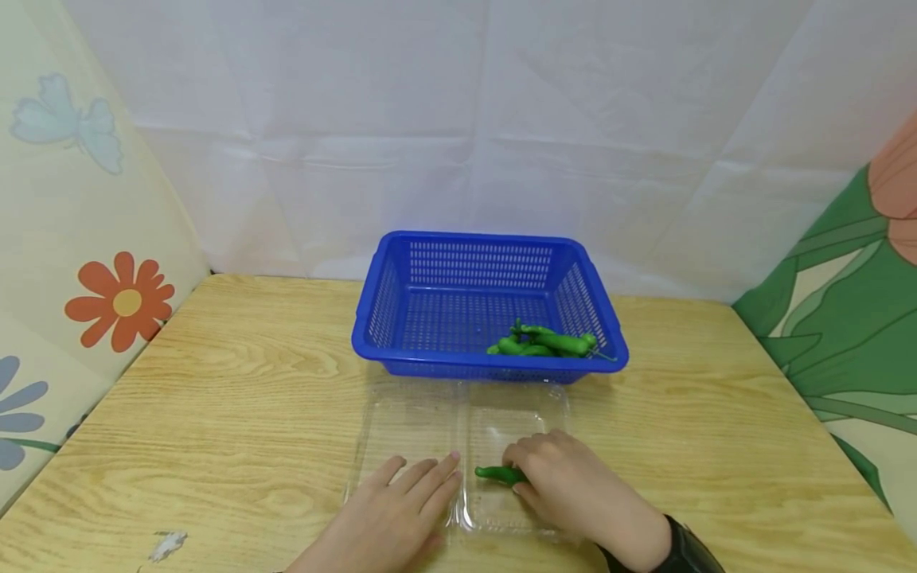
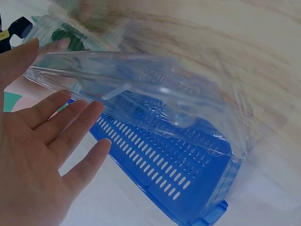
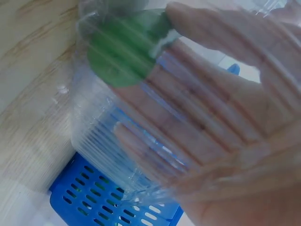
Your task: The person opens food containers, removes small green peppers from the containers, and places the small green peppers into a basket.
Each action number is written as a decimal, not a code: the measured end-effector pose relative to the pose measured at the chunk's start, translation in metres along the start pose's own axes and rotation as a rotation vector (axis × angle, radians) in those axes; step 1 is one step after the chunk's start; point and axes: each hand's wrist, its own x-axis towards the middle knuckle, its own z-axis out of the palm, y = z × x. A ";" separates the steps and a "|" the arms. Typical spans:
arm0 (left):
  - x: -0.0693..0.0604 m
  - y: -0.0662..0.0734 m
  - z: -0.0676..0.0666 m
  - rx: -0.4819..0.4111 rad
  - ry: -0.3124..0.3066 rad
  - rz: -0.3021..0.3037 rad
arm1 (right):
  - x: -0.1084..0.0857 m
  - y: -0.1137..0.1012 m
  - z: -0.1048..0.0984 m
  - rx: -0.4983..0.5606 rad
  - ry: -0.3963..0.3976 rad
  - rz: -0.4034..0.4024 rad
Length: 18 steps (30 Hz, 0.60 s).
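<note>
A clear plastic clamshell box (image 1: pixel 494 517) lies unfolded on the table, one half left of its hinge and one half right. Inside the right half, my right hand (image 1: pixel 566 481) pinches a green pepper (image 1: pixel 494 473), which lies crosswise with one end hidden by the fingers. Through the clear wall in the right wrist view, the pepper (image 3: pixel 124 49) shows against my fingertips. My left hand (image 1: pixel 390 509) rests at the left half, fingers spread and fairly straight. In the left wrist view those fingers (image 2: pixel 77 129) are beside the clear plastic edge, holding nothing.
Behind the box stands a blue slotted basket (image 1: pixel 387 354) with several green peppers (image 1: pixel 552 342) heaped in its front right corner. A white sheet (image 1: pixel 458 143) hangs behind the wooden table (image 1: pixel 236 398). Patterned panels (image 1: pixel 93 207) flank both sides.
</note>
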 end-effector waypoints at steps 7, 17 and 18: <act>0.000 0.000 -0.001 0.002 0.003 -0.004 | 0.000 0.000 -0.003 -0.015 0.054 -0.010; 0.000 0.001 -0.003 0.005 -0.008 -0.005 | 0.001 0.001 -0.005 -0.018 0.143 -0.023; 0.000 0.001 -0.003 0.006 -0.007 -0.005 | 0.001 0.001 -0.005 -0.021 0.152 -0.027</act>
